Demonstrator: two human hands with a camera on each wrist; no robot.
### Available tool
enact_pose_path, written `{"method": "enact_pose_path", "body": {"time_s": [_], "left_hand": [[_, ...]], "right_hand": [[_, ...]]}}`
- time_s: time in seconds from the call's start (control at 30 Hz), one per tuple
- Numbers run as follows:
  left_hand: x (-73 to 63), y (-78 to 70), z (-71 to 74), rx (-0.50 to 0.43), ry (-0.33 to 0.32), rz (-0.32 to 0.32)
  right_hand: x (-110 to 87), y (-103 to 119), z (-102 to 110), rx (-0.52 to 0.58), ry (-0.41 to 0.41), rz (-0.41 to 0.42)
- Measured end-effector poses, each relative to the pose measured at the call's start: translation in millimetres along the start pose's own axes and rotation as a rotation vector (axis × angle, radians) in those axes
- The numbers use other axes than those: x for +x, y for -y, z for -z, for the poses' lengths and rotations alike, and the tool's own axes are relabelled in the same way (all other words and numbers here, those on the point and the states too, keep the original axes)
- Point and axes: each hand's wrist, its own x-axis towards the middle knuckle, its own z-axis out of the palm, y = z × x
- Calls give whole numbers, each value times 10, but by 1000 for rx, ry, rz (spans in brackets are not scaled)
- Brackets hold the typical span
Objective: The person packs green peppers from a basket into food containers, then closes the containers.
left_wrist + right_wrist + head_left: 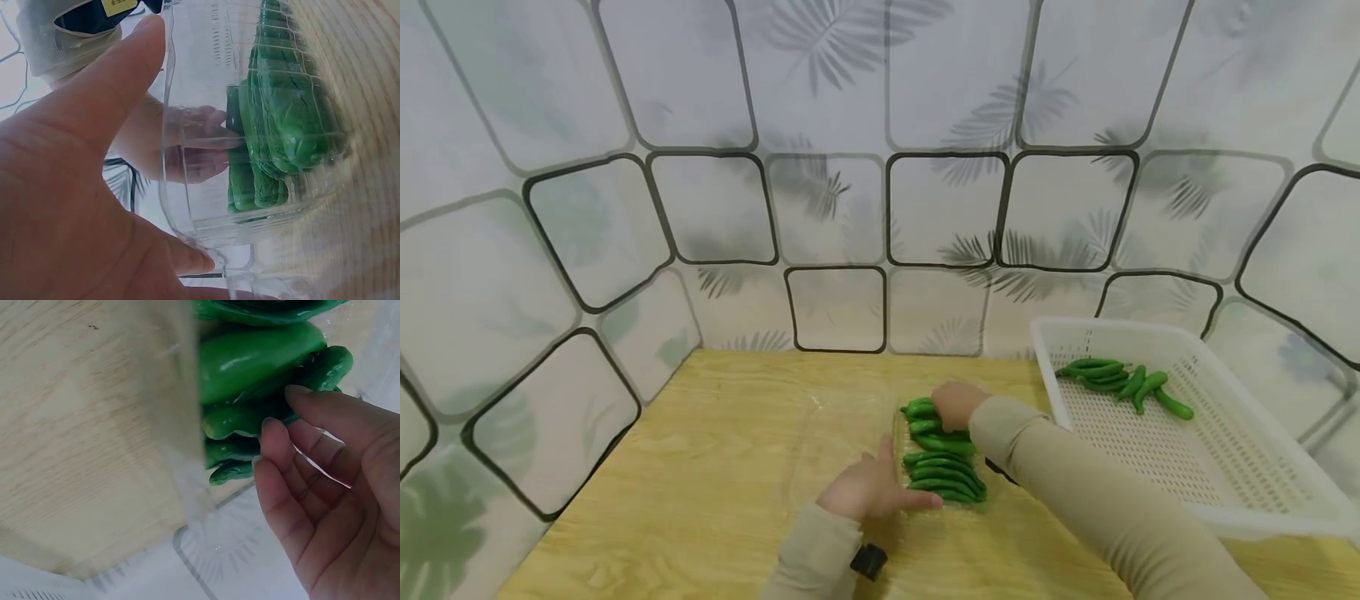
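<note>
A clear plastic clamshell box (901,450) lies on the table with green chili peppers (946,475) laid in rows inside it. Its transparent lid (820,442) is folded back to the left. My left hand (868,490) braces the box at its near left corner, thumb and index finger spread straight along the edges. At the far part of the box, my right hand (958,405) reaches in among the peppers. The right wrist view shows its thumb and curved fingertips (270,428) pinching a green pepper (234,422), partly hidden by the fingers.
A white perforated plastic basket (1240,500) stands to the right, with several green peppers (1097,375) near its far left side. The wooden table (700,500) meets a patterned curtain-like wall (835,308) at the back and left.
</note>
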Motion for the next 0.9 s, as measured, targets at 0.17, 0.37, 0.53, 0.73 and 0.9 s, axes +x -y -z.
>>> {"method": "enact_pose_path", "body": {"time_s": [0.17, 0.37, 0.53, 0.73, 0.9], "left_hand": [[19, 9, 21, -11, -1, -11], [33, 48, 48, 3, -7, -1], [44, 78, 56, 0, -8, 2], [49, 126, 47, -17, -16, 3], [47, 141, 65, -17, -24, 6]], "right_hand": [[-2, -57, 166, 70, -7, 18], [-104, -262, 551, 117, -51, 15], [-314, -589, 831, 197, -103, -22], [-602, -1108, 892, 218, -189, -102], [-873, -1586, 759, 171, -220, -158]]}}
